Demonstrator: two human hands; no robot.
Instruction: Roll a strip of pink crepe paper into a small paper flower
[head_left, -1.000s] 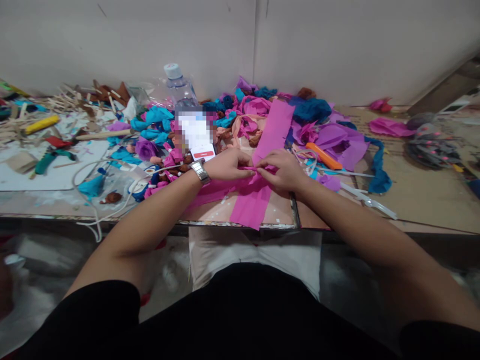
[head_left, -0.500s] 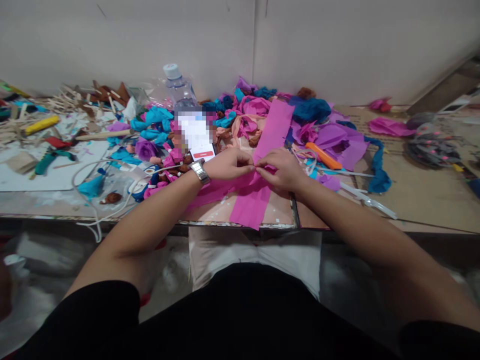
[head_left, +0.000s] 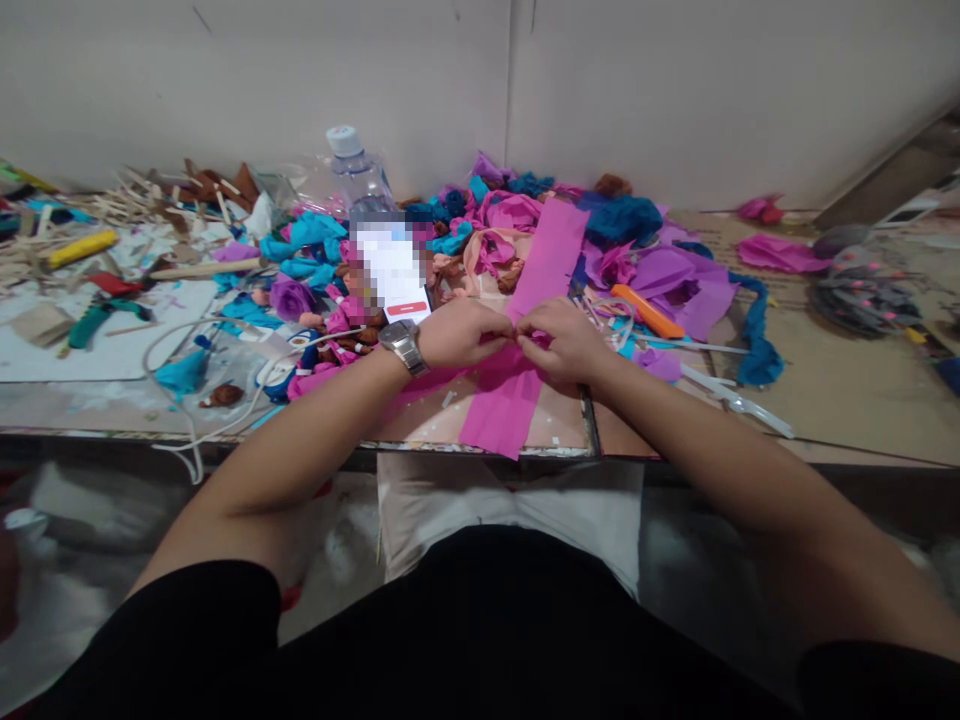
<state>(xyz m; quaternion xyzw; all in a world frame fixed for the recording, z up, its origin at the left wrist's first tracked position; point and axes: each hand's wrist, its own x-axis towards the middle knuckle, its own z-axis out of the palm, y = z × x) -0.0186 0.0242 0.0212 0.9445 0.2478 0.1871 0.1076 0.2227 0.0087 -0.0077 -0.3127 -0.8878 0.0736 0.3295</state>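
A long strip of bright pink crepe paper runs slantwise from the paper pile to the table's front edge. Above its middle, my left hand and my right hand meet fingertip to fingertip. Both pinch a piece of pink crepe paper, mostly hidden by the fingers. Part of another pink strip stretches leftward beneath my left forearm. On my left wrist is a metal watch. Just behind that wrist, a phone with a lit, partly blurred screen leans against the pile.
Crumpled blue, purple and brown paper is heaped behind my hands. A water bottle stands at the back. An orange cutter and white scissors-like tool lie to the right. Leftward are a white cable, green-handled pliers and wooden sticks.
My left hand has rolled slightly and its fingertips have come closer to the right hand's. My right hand has barely moved. The long pink strip lies as before.
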